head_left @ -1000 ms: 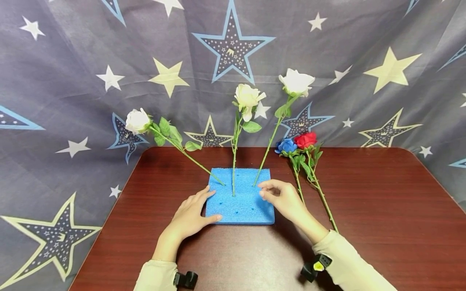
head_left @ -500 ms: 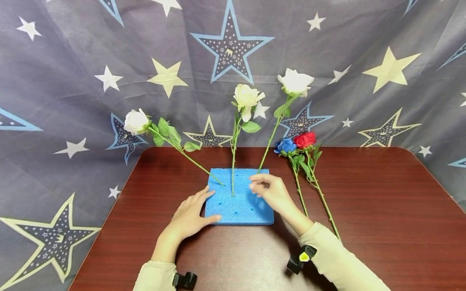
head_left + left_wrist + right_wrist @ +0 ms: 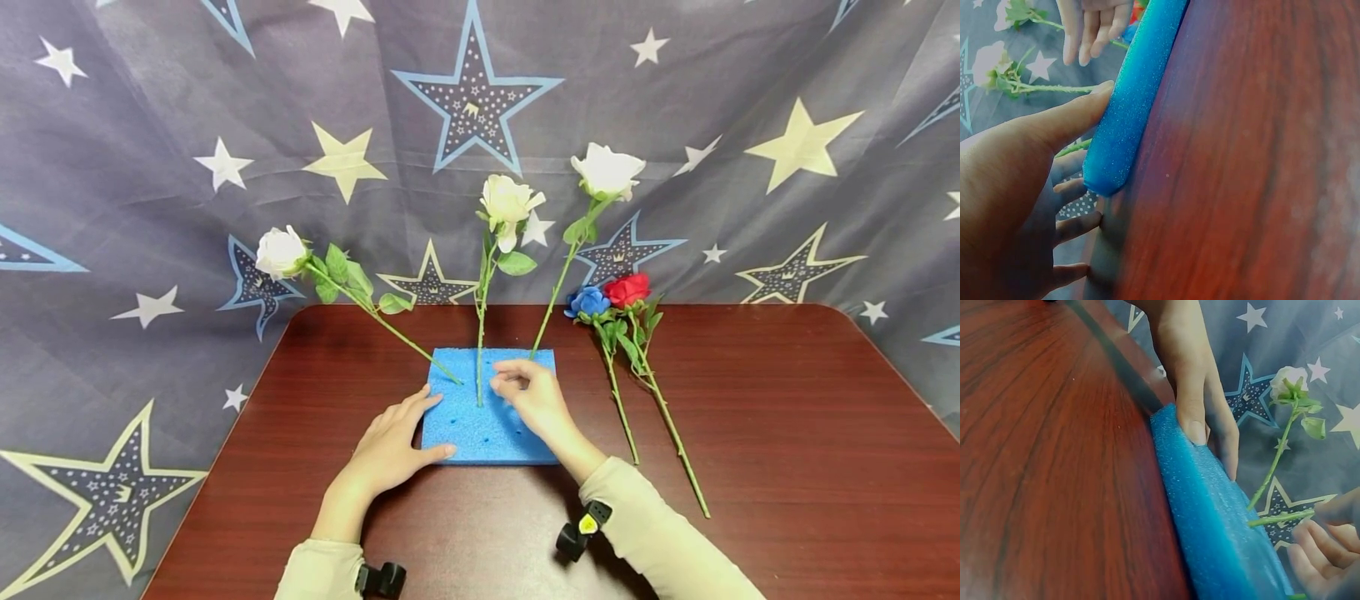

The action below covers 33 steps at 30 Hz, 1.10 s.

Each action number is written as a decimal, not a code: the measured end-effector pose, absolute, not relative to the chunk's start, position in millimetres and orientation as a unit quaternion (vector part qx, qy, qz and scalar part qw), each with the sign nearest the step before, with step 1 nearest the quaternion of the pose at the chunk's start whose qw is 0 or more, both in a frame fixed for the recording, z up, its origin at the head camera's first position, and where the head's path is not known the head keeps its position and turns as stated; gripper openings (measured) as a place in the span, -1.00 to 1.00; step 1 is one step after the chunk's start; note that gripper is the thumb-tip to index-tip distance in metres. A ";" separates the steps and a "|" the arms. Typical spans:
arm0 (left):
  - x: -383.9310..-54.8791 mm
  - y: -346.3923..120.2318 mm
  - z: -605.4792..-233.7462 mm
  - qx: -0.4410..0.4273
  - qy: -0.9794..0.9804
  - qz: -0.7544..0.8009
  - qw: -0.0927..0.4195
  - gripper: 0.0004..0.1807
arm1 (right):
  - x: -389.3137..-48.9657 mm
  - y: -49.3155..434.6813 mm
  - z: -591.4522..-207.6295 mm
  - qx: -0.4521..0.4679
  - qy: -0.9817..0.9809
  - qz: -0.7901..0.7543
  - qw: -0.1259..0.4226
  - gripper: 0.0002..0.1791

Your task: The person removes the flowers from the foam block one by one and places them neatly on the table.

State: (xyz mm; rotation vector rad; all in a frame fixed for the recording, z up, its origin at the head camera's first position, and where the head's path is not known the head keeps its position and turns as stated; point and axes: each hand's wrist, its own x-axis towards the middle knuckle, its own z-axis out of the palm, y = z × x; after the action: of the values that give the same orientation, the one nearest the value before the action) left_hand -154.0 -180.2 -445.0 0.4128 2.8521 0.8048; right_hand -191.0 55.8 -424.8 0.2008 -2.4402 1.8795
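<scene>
A blue foam block (image 3: pixel 498 452) with small holes lies on the table. Three white roses stand in it: the left rose (image 3: pixel 281 252) leans left, the middle rose (image 3: pixel 507 200) is nearly upright, and the right rose (image 3: pixel 607 171) tilts right. My left hand (image 3: pixel 393 437) rests spread at the block's left side, its thumb (image 3: pixel 1094 103) touching the block. Over the block, my right hand (image 3: pixel 536 402) has its thumb and fingers bent loosely just right of the middle stem (image 3: pixel 480 350). Its fingertips overlap that stem in the right wrist view.
On the wooden table (image 3: pixel 787 417), a blue rose (image 3: pixel 588 302) and a red rose (image 3: pixel 627 289) lie side by side, right of the block. Behind the table hangs a grey cloth (image 3: pixel 570 50) printed with stars.
My right hand has moved left from the right rose's stem base towards the middle rose's stem. The left hand and the roses have stayed in place.
</scene>
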 end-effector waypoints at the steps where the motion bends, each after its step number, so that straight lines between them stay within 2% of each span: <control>1: -154.0 -180.3 -445.2 0.138 0.951 0.268 0.073 -0.06 | -192.0 54.4 -426.2 0.063 -0.789 0.611 0.029 -0.73; 22: -153.6 -180.4 -444.5 0.138 0.952 0.265 0.072 -0.06 | -204.7 34.9 -443.9 0.016 -0.754 0.655 0.051 -0.70; 33: -155.1 -181.1 -446.0 0.140 0.951 0.265 0.073 -0.06 | -206.1 26.8 -444.4 0.020 -0.741 0.668 0.062 -0.72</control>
State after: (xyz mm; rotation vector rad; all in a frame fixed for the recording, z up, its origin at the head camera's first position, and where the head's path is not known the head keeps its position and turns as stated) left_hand -155.1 -181.1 -446.0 0.4205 2.8563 0.7956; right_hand -206.1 26.8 -444.4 0.0619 -2.2408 2.0202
